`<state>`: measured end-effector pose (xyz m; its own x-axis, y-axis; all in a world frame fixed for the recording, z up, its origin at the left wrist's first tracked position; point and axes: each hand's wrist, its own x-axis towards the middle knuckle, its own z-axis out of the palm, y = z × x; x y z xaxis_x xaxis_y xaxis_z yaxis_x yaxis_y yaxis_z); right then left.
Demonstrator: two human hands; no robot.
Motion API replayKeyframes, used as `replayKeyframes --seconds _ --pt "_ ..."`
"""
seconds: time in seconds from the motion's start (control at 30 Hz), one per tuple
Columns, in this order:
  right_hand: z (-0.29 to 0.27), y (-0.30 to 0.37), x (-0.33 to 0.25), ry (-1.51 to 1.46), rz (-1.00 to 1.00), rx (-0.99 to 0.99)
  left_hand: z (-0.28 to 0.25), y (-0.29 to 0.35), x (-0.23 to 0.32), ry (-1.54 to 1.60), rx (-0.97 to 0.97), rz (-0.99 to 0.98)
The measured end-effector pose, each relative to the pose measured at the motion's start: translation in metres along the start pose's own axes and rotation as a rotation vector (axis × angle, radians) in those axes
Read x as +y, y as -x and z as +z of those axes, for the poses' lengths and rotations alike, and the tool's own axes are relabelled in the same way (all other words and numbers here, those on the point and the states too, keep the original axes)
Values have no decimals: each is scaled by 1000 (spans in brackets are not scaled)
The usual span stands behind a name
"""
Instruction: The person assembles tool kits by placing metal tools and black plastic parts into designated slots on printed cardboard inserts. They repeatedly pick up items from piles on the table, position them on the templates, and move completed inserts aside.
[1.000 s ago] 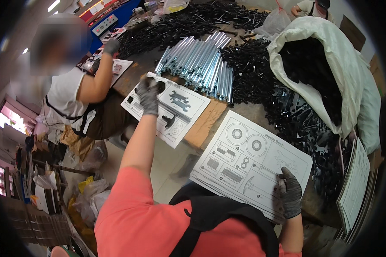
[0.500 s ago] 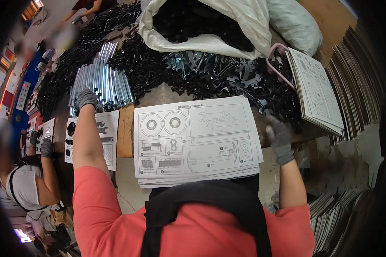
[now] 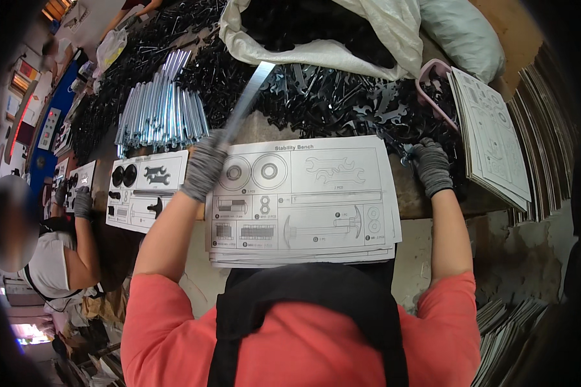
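Note:
My gloved left hand (image 3: 205,166) is closed around a silver metal tube (image 3: 248,97), which slants up and away and is blurred by motion. That hand is over the left edge of a stack of printed parts sheets (image 3: 303,200) lying in front of me. My gloved right hand (image 3: 431,169) is at the near right edge of a heap of flat wrenches (image 3: 374,103). Its fingers are curled in against a wrench (image 3: 407,153), partly hidden by the glove. Farther left lies a pile of similar silver tubes (image 3: 161,116).
Black hardware (image 3: 226,97) is heaped across the table. A white sack (image 3: 394,32) of dark parts stands at the back, beside a pink-rimmed basket (image 3: 423,80). Cardboard-backed sheets (image 3: 490,135) lean at the right. Another printed sheet (image 3: 126,209) with parts lies left; a co-worker (image 3: 51,258) works beyond.
My left hand has left the tube pile and moved right, carrying a tube to the sheets. My right hand has moved forward to the wrenches. The view has shifted slightly.

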<state>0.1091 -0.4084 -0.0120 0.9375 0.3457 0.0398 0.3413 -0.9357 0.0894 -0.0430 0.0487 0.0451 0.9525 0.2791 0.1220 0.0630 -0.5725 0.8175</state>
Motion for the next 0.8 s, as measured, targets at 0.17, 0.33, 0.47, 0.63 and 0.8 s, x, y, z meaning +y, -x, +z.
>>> replayKeyframes --seconds 0.17,0.33,0.47,0.63,0.8 --pt "-10 22 -11 -356 -118 394 61 38 58 -547 -439 536" --pt "-32 52 -42 -589 -221 428 92 47 59 -774 -639 527" --pt "-25 67 -57 -557 -222 295 80 48 53 -567 -505 514" --pt "-40 68 -83 -479 -273 109 71 49 39 -430 -557 386" --pt "-37 54 -75 -483 -288 -82 71 48 36 -372 -501 477"
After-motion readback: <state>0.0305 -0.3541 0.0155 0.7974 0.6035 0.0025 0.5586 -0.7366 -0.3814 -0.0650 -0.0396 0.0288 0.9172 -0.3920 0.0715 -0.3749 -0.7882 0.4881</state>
